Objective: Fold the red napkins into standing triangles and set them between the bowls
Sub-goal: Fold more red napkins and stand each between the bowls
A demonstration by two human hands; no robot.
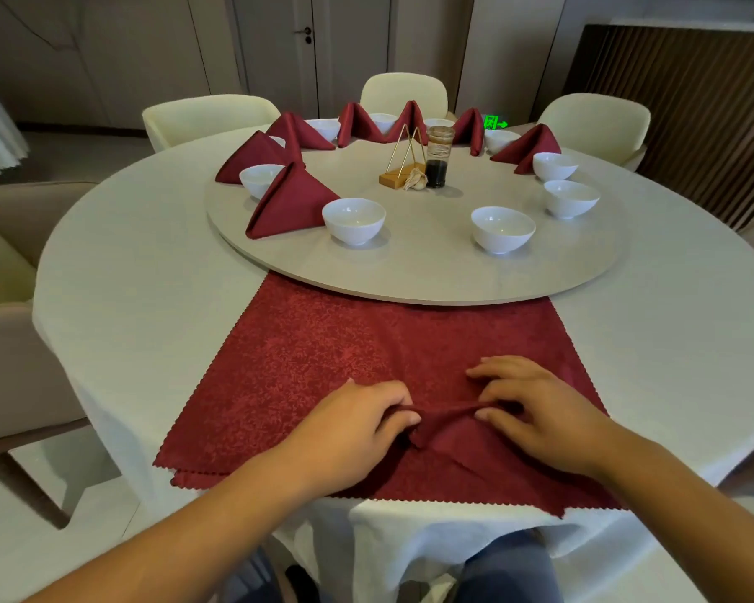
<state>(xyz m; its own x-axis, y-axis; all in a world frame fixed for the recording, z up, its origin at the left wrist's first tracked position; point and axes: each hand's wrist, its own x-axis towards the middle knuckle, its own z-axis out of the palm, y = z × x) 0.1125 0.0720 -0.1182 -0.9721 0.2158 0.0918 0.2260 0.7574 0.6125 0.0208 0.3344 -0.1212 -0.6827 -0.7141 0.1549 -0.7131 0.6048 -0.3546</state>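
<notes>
My left hand (358, 422) and right hand (536, 411) each pinch the red napkin (323, 354) near its middle and raise a small ridge of cloth between them. I judge this is to peel the top sheet free for folding, since a second zigzag edge peeks out beneath at the near left corner. The napkin lies spread flat on the worktop (149, 254) right in front of me, and its far edge runs up to the rim of the turntable (432, 276). On the turntable, folded napkins (290, 202) stand as triangles between the white bowls (353, 219) along the left and far arc. The gaps between the near and right-hand bowls have none yet, so that is where this one should go. Every bowl I can see into is empty. At the centre a glass bottle (438, 161) holds dark liquid in its lower part, beside a gold wire stand (403, 163) and what looks like a garlic bulb (415, 179).
</notes>
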